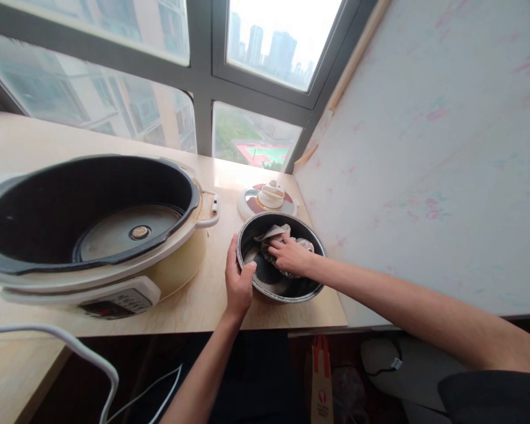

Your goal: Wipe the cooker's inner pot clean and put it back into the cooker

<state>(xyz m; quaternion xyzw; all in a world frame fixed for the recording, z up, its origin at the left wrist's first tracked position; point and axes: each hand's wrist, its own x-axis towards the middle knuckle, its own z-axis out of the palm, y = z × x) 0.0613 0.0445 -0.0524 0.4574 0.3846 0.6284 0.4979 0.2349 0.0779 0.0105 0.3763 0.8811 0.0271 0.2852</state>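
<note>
A dark inner pot (285, 298) with a worn grey bottom stands on the wooden table, right of the cooker. My left hand (239, 284) grips its left rim, thumb inside and fingers along the outer wall. Inside the pot, my right hand (290, 255) presses on a crumpled greyish cloth (279, 233), fingers closed over it against the inner wall. Part of the cloth is hidden under that hand. Just behind the pot lies a round lid (271, 199) with a white knob.
A large electric pressure cooker (176, 259) sits open at the left, its handle jutting toward the pot. A white cord (92, 357) loops at the front left. The window and a patterned wall (424, 176) bound the table (194, 312). Below hangs a paper bag (321, 383).
</note>
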